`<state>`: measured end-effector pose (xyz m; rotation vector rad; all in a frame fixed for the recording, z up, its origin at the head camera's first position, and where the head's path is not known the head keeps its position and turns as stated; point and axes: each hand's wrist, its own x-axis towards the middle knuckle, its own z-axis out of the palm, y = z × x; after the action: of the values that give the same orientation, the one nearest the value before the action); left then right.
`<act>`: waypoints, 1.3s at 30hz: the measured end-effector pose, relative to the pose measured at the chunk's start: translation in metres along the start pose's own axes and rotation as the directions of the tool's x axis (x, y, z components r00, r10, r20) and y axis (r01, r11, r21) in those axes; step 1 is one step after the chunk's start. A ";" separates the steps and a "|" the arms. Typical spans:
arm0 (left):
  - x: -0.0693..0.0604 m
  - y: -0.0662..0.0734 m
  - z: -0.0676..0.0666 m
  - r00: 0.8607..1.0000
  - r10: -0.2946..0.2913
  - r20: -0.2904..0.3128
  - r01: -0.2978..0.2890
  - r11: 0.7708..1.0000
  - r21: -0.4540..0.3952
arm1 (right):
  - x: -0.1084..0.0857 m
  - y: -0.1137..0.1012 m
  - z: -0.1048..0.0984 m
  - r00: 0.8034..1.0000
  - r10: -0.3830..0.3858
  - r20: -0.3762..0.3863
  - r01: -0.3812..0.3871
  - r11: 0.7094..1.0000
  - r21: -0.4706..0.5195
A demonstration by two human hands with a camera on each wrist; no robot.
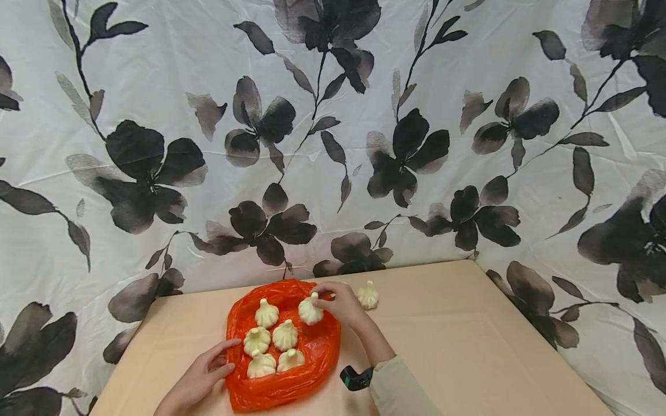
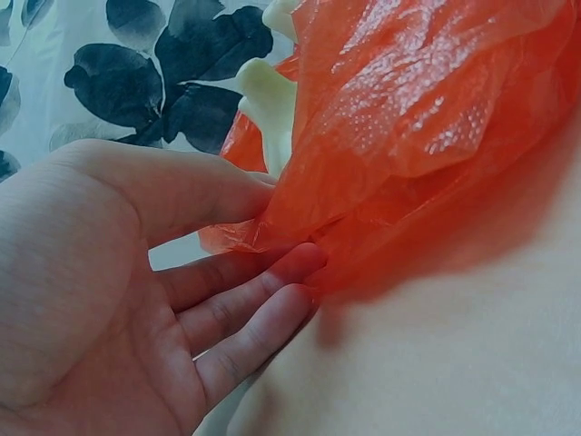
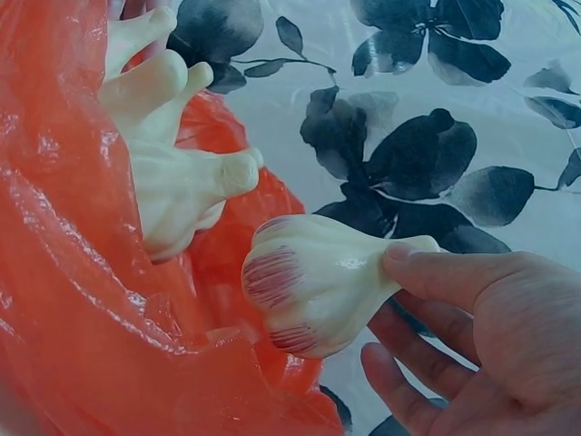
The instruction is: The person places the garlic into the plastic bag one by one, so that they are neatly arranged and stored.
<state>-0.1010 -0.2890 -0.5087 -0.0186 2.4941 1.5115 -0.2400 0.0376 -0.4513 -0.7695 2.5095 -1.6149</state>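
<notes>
A red plastic bag [image 1: 312, 375] lies opened out on the table with several garlic bulbs [image 1: 285, 335] in it. My right hand [image 1: 338, 301] pinches one garlic bulb [image 3: 318, 282] by its stem between thumb and fingers, over the bag's far right part. In the right wrist view that bulb shows purple streaks at its base. With thumb and fingers, my left hand [image 2: 118, 282] pinches the bag's left edge. Other bulbs inside are partly hidden by the red plastic in both wrist views.
Another garlic bulb [image 1: 367, 295] stands on the table [image 1: 468, 335] to the right of the bag, behind my right hand. A white cloth with dark flowers [image 1: 343, 150] hangs behind the table. My right wrist wears a black device [image 1: 356, 378].
</notes>
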 end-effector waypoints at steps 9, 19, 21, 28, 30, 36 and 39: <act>0.005 -0.003 -0.004 1.000 0.013 0.009 -0.013 1.000 -0.003 | 0.010 0.003 0.007 0.999 -0.034 0.025 0.033 0.999 0.020; 0.003 -0.009 -0.009 0.999 0.051 0.018 -0.051 0.999 -0.010 | 0.015 0.004 0.017 0.998 -0.054 0.024 0.054 0.998 -0.015; 0.003 -0.009 -0.009 0.999 0.044 0.015 -0.044 0.999 -0.011 | 0.016 0.005 0.018 0.998 -0.056 0.024 0.056 0.998 -0.013; 0.002 -0.008 -0.009 1.000 0.018 0.017 -0.018 1.000 -0.003 | 0.019 0.011 0.025 0.999 -0.050 0.018 0.050 0.999 -0.022; 0.002 -0.007 -0.009 1.000 0.015 0.019 -0.015 1.000 -0.009 | 0.020 0.012 0.027 0.999 -0.049 0.013 0.050 0.999 -0.021; 0.001 -0.005 -0.011 1.000 0.007 0.026 -0.006 1.000 -0.023 | 0.023 0.013 0.034 0.999 -0.036 0.011 0.036 0.999 -0.004; 0.000 -0.004 -0.011 1.000 -0.004 0.026 0.004 1.000 -0.022 | 0.025 0.012 0.036 1.000 -0.030 0.011 0.030 1.000 -0.004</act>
<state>-0.1026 -0.3007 -0.5067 -0.0077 2.4564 1.5273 -0.2552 0.0001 -0.4721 -0.8175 2.5073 -1.6104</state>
